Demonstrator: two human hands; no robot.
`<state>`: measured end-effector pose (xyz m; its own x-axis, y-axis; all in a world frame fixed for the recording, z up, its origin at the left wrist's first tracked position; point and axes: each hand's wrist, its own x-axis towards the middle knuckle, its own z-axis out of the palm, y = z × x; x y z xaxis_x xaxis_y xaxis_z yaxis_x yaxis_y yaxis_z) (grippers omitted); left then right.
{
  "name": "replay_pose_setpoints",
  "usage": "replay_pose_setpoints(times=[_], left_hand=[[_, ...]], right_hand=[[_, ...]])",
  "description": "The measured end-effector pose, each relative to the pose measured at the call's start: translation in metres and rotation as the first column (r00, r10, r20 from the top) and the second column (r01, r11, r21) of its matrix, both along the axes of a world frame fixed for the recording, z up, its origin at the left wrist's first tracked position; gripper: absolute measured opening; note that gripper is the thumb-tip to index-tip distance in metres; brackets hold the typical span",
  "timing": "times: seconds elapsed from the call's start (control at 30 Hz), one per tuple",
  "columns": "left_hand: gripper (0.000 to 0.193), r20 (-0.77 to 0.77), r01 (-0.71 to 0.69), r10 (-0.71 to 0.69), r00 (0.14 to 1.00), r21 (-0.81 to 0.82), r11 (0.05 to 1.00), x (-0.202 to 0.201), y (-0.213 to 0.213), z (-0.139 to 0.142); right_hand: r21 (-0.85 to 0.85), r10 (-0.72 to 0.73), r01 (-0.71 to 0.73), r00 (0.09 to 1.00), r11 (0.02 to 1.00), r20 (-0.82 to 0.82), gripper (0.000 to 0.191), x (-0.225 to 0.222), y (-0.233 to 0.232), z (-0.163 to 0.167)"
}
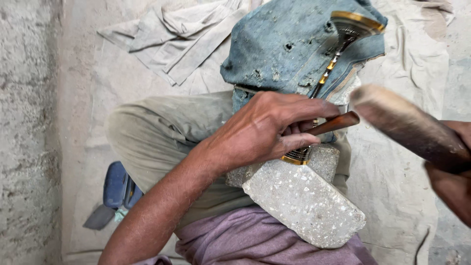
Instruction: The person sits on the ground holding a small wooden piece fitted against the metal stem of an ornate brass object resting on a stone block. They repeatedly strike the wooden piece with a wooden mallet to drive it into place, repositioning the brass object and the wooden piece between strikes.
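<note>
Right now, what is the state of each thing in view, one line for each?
left hand: closed on a brown-handled tool
brown-handled tool: gripped, tip hidden under the hand
ornate black and gold metal piece: lies tilted across the denim cloth, lower end on the stone block
stone block: rests on the lap
right hand: grips a wooden mallet
wooden mallet: raised, blurred
denim cloth: draped, dusty

A: Crumpled pale cloth (191,34) lying up top on the dusty sheet (402,162).
B: Blue sandal (117,189) at lower left, right beside the rough concrete wall (24,132).
</note>
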<state>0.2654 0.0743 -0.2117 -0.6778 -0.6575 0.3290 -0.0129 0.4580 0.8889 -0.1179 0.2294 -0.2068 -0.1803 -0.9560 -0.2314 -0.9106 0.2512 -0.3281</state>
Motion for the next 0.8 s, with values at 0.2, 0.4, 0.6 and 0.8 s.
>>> replay_pose_setpoints(times=[0.2,0.4,0.6,0.8], left_hand=[[0.049,-0.043,-0.056,0.062,0.997,0.116,0.992,0.006,0.005,0.004],[0.051,0.102,-0.051,0.028,0.994,0.236,0.97,0.003,0.002,0.001],[0.054,0.01,-0.045,0.044,0.999,0.025,0.999,0.004,0.006,-0.004],[0.053,0.006,-0.037,0.036,0.999,0.106,0.994,0.002,0.004,-0.009]], right_hand=[[0.018,-0.176,0.176,0.961,0.984,0.212,0.012,-0.01,0.005,-0.002],[0.001,0.017,-0.018,0.996,1.0,0.089,0.012,-0.027,-0.01,-0.01],[0.017,-0.071,0.07,0.989,0.997,0.133,0.012,-0.026,-0.005,-0.01],[0.015,-0.044,0.042,0.987,0.999,0.154,0.012,-0.026,-0.013,-0.011]])
